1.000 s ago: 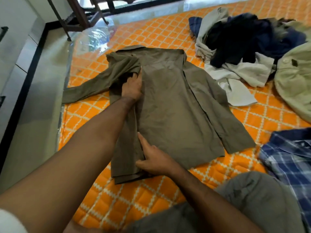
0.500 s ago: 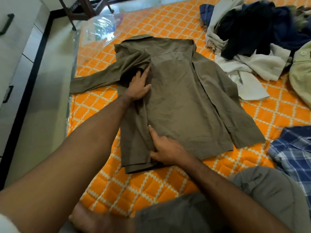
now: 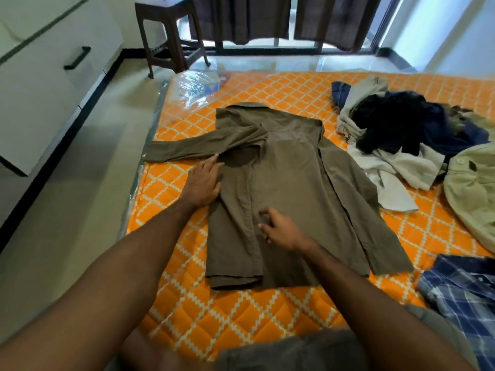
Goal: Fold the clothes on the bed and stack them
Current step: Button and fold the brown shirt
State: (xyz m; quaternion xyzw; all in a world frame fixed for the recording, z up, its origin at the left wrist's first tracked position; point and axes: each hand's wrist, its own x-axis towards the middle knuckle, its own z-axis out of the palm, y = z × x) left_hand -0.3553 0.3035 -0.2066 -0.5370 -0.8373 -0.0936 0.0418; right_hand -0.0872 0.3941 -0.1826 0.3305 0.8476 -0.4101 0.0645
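Note:
An olive-brown long-sleeved shirt (image 3: 289,188) lies back-up on the orange quilted mattress (image 3: 241,311), its left side folded in and its left sleeve stretched out toward the mattress edge. My left hand (image 3: 205,182) lies flat with straight fingers at the shirt's left edge, fingertips near the sleeve's root. Over the middle of the shirt my right hand (image 3: 278,227) has loosely curled fingers, and they hold nothing that I can see. A heap of unfolded clothes (image 3: 396,129) lies at the back right.
A blue plaid shirt (image 3: 463,298) lies at the right front and a pale green garment (image 3: 474,188) at the right edge. A clear plastic bag (image 3: 198,85) sits at the mattress's far left corner. Beyond stand a brown stool (image 3: 168,30) and a white drawer unit (image 3: 48,65).
My left hand slid left off the folded panel to the shirt's left edge. My right hand moved up from the hem to the shirt's middle. The view tilted upward.

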